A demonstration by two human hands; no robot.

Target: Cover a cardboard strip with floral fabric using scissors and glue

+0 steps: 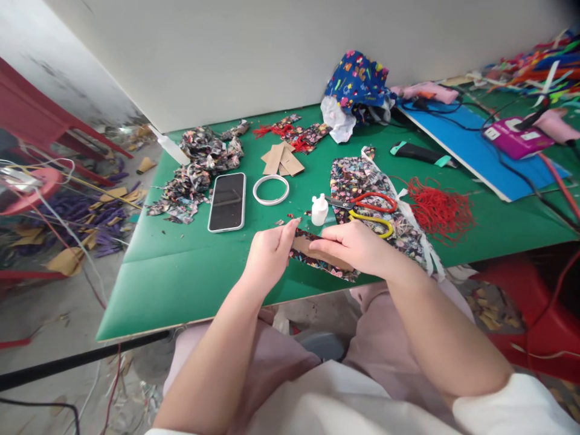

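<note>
Between my hands, near the front edge of the green table, is a strip of brown cardboard (304,244) on dark floral fabric (312,260). My left hand (270,251) pinches its left end, thumb and fingers pressed together. My right hand (353,246) grips the right part, fingers lying over the cardboard. Just behind stands a small white bottle (319,210). Scissors (369,208) with one red and one yellow handle lie beyond my right hand, on floral fabric (347,175). Cut cardboard pieces (283,159) lie farther back.
A phone (228,202), a white ring (270,190) and crumpled fabric scraps (199,163) are on the left. To the right lie red cords (439,208), a black-and-teal cutter (423,153) and a blue board (466,145) with cables across it. Blue patterned cloth (357,81) sits against the wall.
</note>
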